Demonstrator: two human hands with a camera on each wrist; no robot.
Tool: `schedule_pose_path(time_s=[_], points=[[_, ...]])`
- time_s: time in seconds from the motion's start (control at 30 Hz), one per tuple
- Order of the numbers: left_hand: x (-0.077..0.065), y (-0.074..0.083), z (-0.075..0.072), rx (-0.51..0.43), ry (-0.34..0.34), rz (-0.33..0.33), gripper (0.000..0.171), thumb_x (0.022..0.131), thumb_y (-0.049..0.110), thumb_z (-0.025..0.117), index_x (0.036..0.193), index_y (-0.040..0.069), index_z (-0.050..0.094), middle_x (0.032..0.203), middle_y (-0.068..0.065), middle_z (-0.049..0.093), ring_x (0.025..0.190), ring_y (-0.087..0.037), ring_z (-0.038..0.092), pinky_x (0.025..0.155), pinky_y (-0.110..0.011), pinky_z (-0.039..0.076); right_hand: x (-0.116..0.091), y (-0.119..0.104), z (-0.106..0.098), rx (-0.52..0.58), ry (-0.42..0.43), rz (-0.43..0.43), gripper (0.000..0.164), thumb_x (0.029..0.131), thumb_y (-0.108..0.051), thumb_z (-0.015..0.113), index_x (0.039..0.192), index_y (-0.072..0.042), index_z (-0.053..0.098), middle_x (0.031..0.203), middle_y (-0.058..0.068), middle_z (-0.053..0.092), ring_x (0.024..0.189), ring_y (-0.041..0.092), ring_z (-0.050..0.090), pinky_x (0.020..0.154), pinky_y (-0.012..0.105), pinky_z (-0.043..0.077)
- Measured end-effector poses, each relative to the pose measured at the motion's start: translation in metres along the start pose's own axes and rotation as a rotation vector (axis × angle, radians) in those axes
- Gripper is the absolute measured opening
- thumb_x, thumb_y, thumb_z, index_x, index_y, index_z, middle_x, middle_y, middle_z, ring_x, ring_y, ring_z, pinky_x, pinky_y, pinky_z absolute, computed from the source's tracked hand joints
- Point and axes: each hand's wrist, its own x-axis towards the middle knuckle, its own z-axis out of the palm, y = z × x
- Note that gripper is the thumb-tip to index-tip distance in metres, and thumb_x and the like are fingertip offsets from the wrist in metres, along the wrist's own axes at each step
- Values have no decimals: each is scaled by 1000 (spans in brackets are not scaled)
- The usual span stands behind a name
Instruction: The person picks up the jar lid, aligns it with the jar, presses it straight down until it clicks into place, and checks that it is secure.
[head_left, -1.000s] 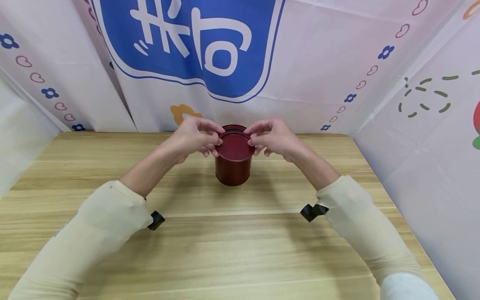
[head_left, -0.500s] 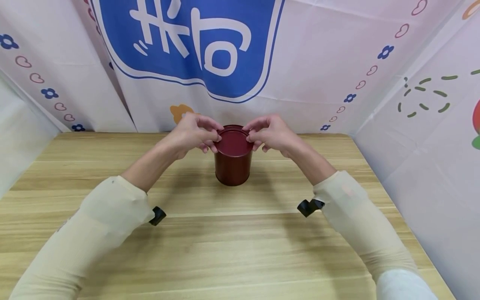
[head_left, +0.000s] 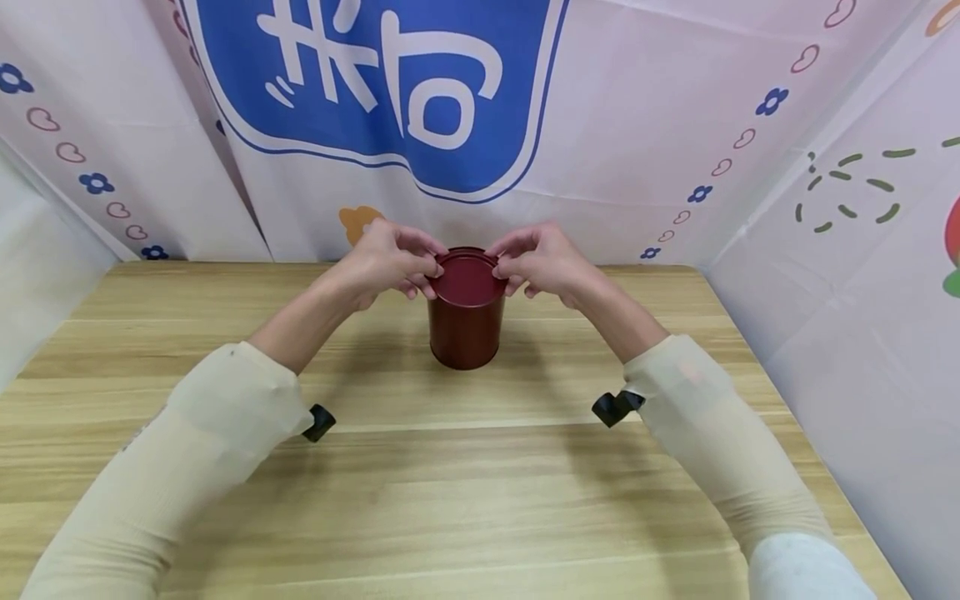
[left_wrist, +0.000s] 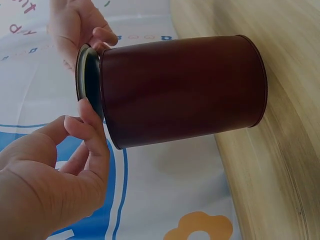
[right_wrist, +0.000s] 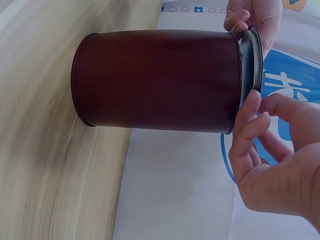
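Observation:
A dark red cylindrical tin (head_left: pixel 465 335) stands upright near the back of the table. Over its mouth lies a round red lid (head_left: pixel 469 282), slightly tilted. My left hand (head_left: pixel 390 262) pinches the lid's left edge between thumb and fingers, while my right hand (head_left: pixel 545 263) pinches the opposite edge. Seen from the side in the left wrist view, the lid's rim (left_wrist: pixel 80 75) is raised off the tin's top edge, leaving a narrow dark gap. The right wrist view has the same gap beside the lid (right_wrist: pixel 257 60). The inside of the tin is hidden.
The tin stands on a light wood-grain table (head_left: pixel 465 500). Close behind it hangs a white printed cloth (head_left: pixel 615 125) with a blue sign, and another white cloth (head_left: pixel 847 275) borders the right side. A small black device (head_left: pixel 618 408) sits at each sleeve cuff.
Both hands have shifted the lid slightly away from me, toward the back of the tin. The dark opening visible behind it a second ago is now covered. The tin stays in place.

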Motion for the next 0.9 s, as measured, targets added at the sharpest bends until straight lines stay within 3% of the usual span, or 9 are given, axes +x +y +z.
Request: schedule_pose_path(time_s=[0.47,0.9], points=[[7,1,0,12,23,-17,31,96,-2,66,127,-6,66,94,-14,67,60,-16,72,53,-19,54,6,-1,-2,-45,9,-26,23,95,-4,68,117,-5,76,87,7,71,64,19,66,49,24,46],[14,-1,-1,120,59,-8,25,95,3,69,120,1,73,94,-11,67,53,-14,63,49,-19,48,13,2,-3,-70,30,-34,21,95,-5,69,115,-7,78,86,7,71,62,18,60,47,23,39]])
